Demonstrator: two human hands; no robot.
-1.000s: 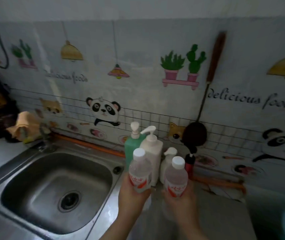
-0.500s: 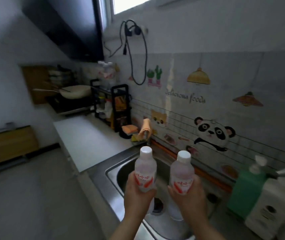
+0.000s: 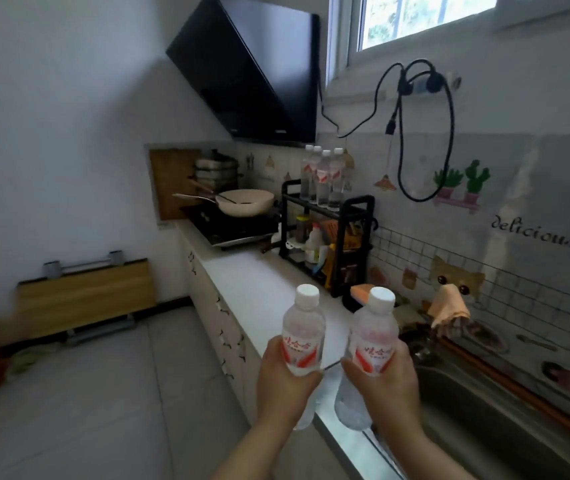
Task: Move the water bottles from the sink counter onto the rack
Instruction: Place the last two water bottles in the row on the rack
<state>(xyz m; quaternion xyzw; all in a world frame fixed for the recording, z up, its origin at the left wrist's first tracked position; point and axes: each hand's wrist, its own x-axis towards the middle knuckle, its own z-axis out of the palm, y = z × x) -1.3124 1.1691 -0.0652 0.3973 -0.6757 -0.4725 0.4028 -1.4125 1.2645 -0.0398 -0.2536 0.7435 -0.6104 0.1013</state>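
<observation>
My left hand (image 3: 285,386) grips a clear water bottle (image 3: 303,327) with a white cap and a red-and-white label, held upright. My right hand (image 3: 385,386) grips a second, matching water bottle (image 3: 375,336) just beside it. Both are held in the air over the counter's front edge, left of the steel sink (image 3: 477,420). Farther along the counter stands a black two-tier rack (image 3: 358,216). On its top shelf stand several more water bottles (image 3: 325,180).
A white counter (image 3: 259,282) runs from the sink to the rack. Jars and packets fill the rack's lower shelf. Beyond it a cream pan (image 3: 245,201) sits on a black cooktop under a range hood (image 3: 259,74). An orange cloth (image 3: 448,306) hangs over the tap.
The view has swung left from the sink and soap dispensers toward the rack and stove. Both hands still hold their bottles, now left of the sink rather than above it.
</observation>
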